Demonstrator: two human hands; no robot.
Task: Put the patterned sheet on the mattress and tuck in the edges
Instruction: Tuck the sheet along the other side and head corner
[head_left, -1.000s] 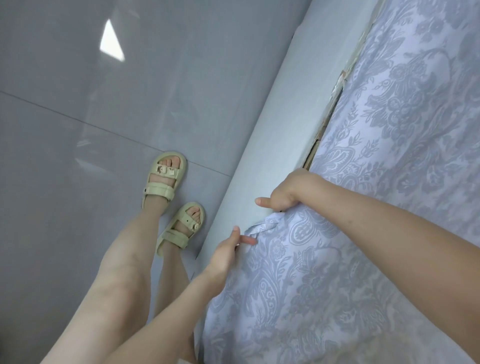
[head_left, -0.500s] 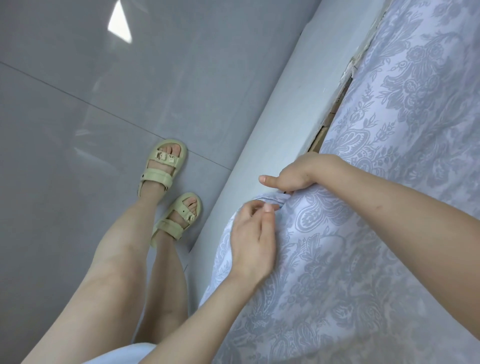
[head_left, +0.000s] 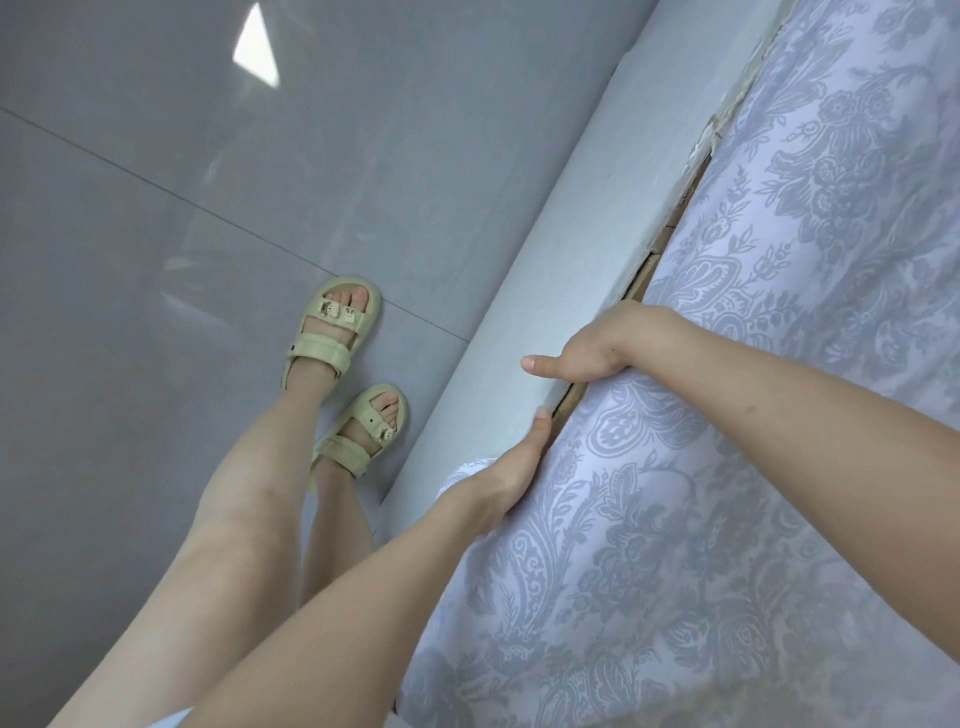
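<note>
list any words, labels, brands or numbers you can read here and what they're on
No readable text anywhere in this view.
patterned sheet: floral and paisley print only, no letters.
sandals: small charms on the straps, no lettering that can be made out.

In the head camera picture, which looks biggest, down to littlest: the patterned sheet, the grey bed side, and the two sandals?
1. patterned sheet
2. grey bed side
3. upper sandal and lower sandal: they look about alike, so they are not ranked against each other.
</note>
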